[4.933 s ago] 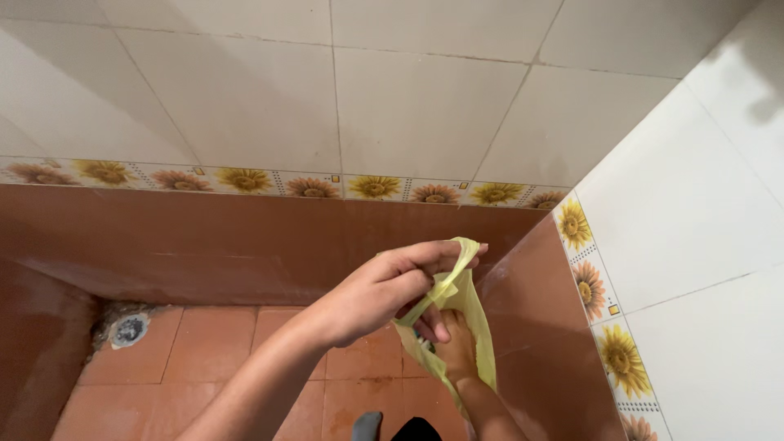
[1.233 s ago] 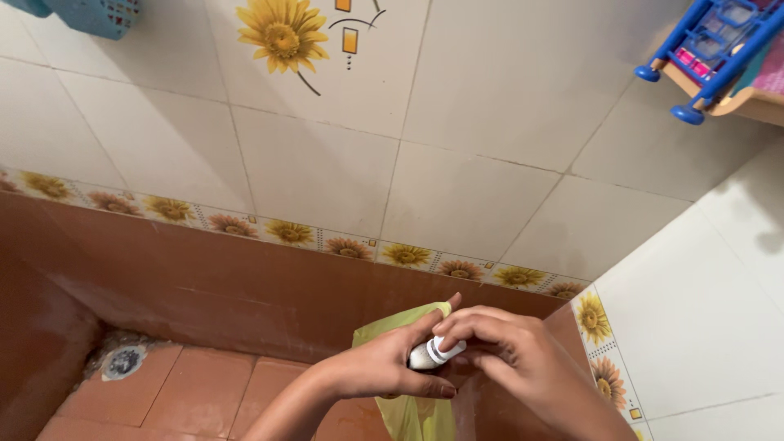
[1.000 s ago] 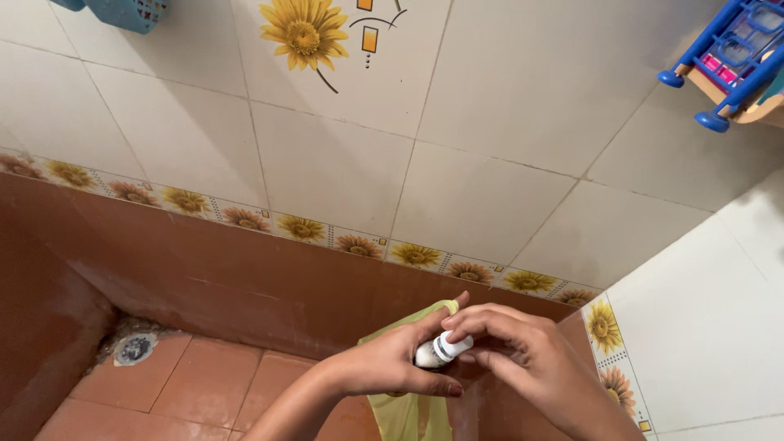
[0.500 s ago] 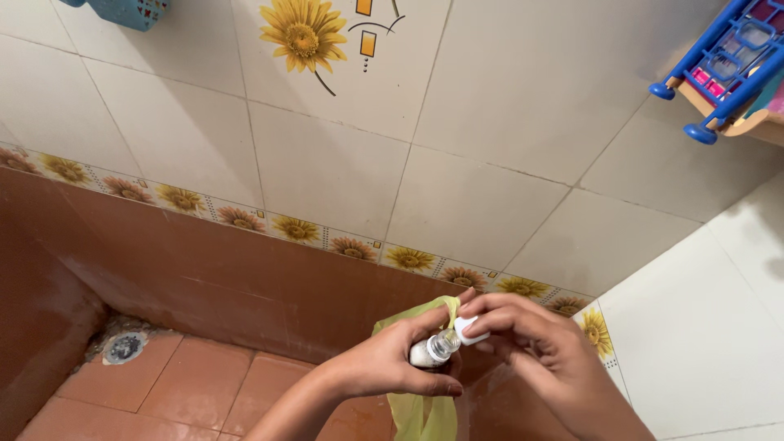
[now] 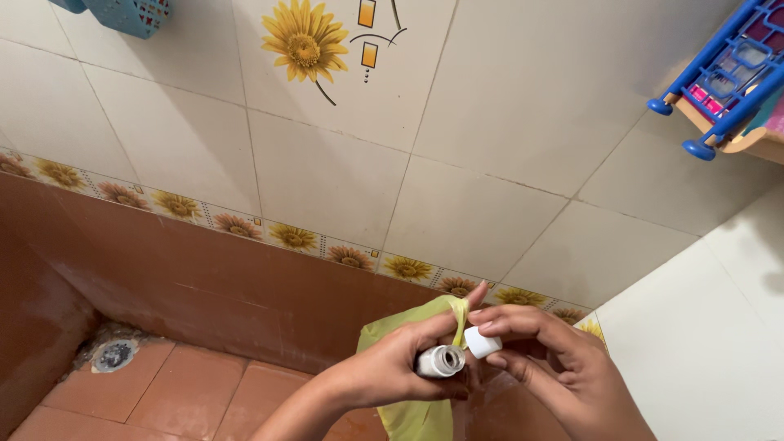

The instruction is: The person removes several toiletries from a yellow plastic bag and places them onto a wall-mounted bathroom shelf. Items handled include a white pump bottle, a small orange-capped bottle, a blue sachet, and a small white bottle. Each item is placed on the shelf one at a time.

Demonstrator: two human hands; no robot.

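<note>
Hands (image 5: 498, 359) part round white cap (image 5: 482, 342) from cylindrical bottle (image 5: 439, 361).

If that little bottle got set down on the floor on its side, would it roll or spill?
Probably both. The bottle looks round and smooth, so it would likely roll on the tiled floor. Its mouth is open, since the right hand holds the white cap apart from it, so contents could spill. It seems light: the left hand also grips a yellow bag.
</note>
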